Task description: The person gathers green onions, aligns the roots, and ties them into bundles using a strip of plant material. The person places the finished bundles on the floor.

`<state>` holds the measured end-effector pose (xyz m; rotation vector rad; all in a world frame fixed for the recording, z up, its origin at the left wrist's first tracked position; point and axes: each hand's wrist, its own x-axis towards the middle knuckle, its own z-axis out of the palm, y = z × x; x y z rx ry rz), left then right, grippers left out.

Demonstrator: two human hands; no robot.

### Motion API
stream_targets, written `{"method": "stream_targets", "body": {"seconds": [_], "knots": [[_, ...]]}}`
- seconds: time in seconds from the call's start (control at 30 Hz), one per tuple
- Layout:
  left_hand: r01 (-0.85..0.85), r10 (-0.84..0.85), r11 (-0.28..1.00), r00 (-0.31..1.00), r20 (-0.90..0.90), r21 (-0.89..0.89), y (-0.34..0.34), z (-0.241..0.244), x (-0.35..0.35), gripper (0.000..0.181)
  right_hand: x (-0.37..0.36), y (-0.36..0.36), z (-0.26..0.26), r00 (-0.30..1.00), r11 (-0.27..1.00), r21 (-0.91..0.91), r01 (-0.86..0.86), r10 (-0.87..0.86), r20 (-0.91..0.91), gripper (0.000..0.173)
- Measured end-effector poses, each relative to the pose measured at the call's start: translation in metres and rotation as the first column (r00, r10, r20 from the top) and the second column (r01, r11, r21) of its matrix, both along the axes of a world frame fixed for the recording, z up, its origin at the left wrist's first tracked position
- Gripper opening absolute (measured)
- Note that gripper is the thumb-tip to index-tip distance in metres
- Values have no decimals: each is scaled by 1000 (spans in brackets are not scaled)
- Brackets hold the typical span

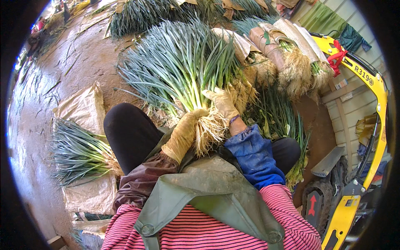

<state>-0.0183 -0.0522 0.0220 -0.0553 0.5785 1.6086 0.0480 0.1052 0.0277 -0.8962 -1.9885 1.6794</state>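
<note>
My left hand (186, 129), in a tan glove, is closed around the pale stems of green onions (194, 90) just above their roots. The stringy roots (207, 131) hang between my hands, over the green apron (212, 175). My right hand (221, 101), in a similar glove, lies against the stems on the right side, its thumb and a finger apart; whether it grips any cannot be told. Long blue-green leaves fan out away from me. Behind and to the right of my right hand are more roots (240, 93) of other green onions.
A smaller bunch of green onions (90, 153) lies on tan sacking (90, 193) at left. Wrapped bundles (293, 68) lie at upper right, loose leaves (278, 106) below them. More green onions (140, 15) are piled at the top. A yellow machine arm (379, 103) curves along the right.
</note>
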Motion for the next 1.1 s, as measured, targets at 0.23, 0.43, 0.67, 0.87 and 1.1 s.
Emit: {"method": "stream_targets", "body": {"seconds": [0.23, 0.43, 0.67, 0.87, 1.1], "knots": [[-40, 36, 996, 998, 50, 78, 5, -9, -4, 27, 51, -32, 38, 875, 909, -410, -80, -132, -466, 25], [3, -48, 959, 987, 155, 283, 5, -1, 1, 30, 58, -2, 45, 964, 971, -237, -6, -58, -261, 29], [34, -94, 952, 978, 187, 303, 3, 5, 5, 37, -11, -9, -1, 890, 630, -747, -214, -190, -415, 27], [-17, -60, 934, 977, 204, 357, 0, 8, 8, 42, -19, -14, 14, 832, 553, -753, -356, -180, -525, 27], [-99, 81, 993, 969, 235, 67, 5, 0, 8, 27, -24, 13, 10, 961, 864, -501, -37, -106, -254, 18]]}}
